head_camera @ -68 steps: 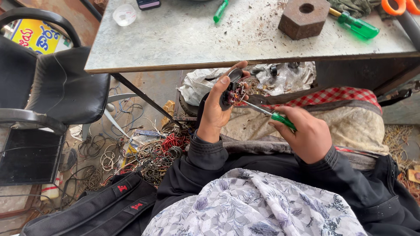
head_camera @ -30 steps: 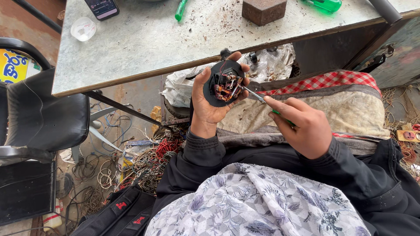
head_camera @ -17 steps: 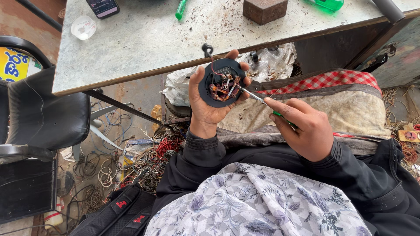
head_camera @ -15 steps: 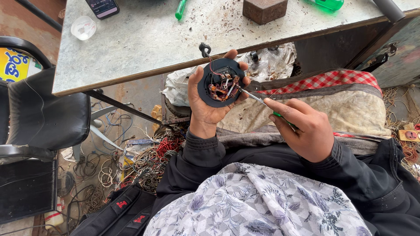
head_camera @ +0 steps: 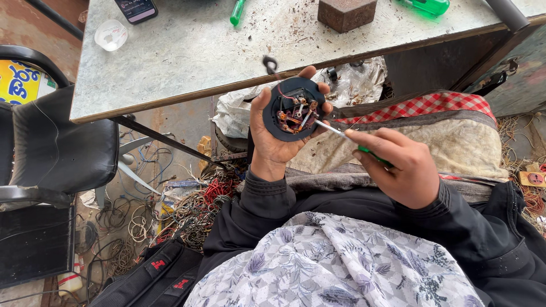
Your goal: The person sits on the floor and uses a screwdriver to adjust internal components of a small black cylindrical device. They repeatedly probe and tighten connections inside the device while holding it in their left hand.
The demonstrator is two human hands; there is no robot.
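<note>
- The left hand (head_camera: 277, 132) was curled around a round black electrical part (head_camera: 293, 109), thumb on its left rim and fingertips hooked over its right rim, open side turned up to the camera.
- The round black electrical part was held just below the near edge of the metal table (head_camera: 187, 54), in front of the person's chest; copper contacts and thin red wires showed inside it.
- The right hand (head_camera: 401, 167) was closed in a pinch around a green-handled screwdriver (head_camera: 341, 135), whose thin shaft ran up and left so the tip rested among the contacts.
- Compared with about two seconds earlier, the part had been lifted closer to the table edge and turned more squarely face-up; the screwdriver tip had stayed inside it throughout.
- That suggested the work inside the part was ongoing, with the left hand re-angling it for a better view.
- On the table lay a brown block (head_camera: 347, 12), a phone (head_camera: 136, 9) and a small clear lid (head_camera: 111, 34).
- Left of the table stood a black chair (head_camera: 57, 148); tangled wires (head_camera: 187, 204) lay on the floor beneath the table.
</note>
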